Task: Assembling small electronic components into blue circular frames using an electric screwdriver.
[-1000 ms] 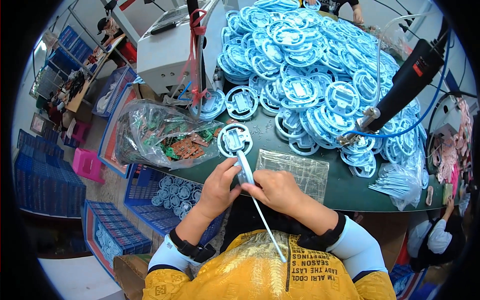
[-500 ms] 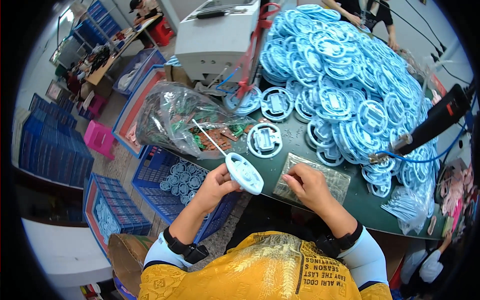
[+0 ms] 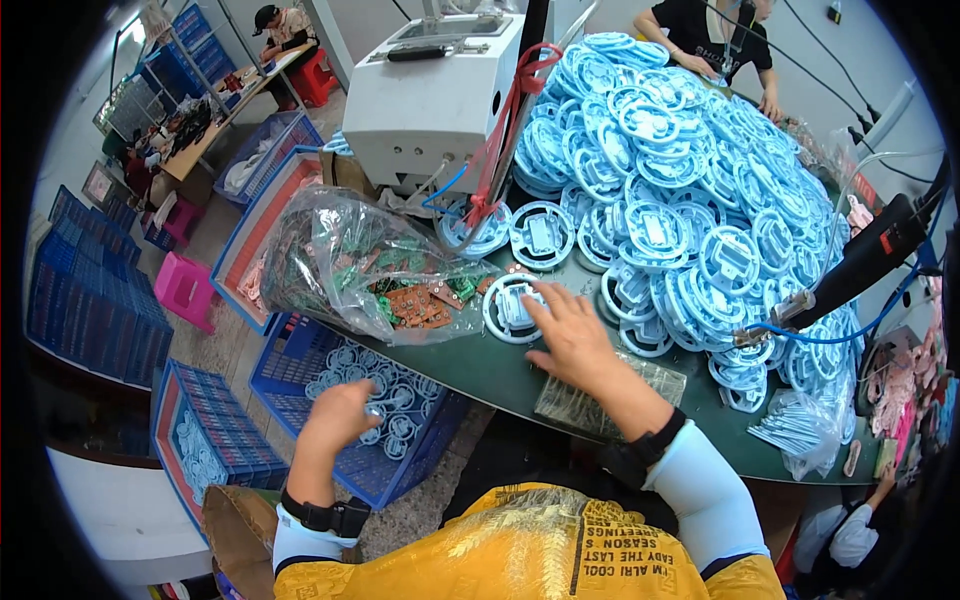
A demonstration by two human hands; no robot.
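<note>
My left hand (image 3: 338, 412) is over the near side of a blue plastic crate (image 3: 283, 398) with several light-blue round plastic parts (image 3: 398, 398) in it. Its fingers look apart; a bit of light blue shows by the fingertips, apparently among the crate's parts. On the green tabletop lies a light-blue ring-shaped plastic part (image 3: 497, 310) with a molded centre. My right hand (image 3: 575, 345) reaches over its right edge with fingers spread, hiding some of it. Whether the fingertips touch the part cannot be made out. Under my right wrist is a flat block wrapped in clear film (image 3: 650, 385).
A big heap of similar light-blue parts (image 3: 670, 200) covers the table's right side. A clear bag of green and brown circuit boards (image 3: 400, 290) lies left, before a grey machine (image 3: 430, 110). A black tool (image 3: 880, 245) hangs at right. A co-worker (image 3: 720, 45) sits beyond the heap.
My left hand has moved down and left to the crate, and the light-blue disc with the white stick is no longer seen in it. My right hand has moved up and left to the ring-shaped part.
</note>
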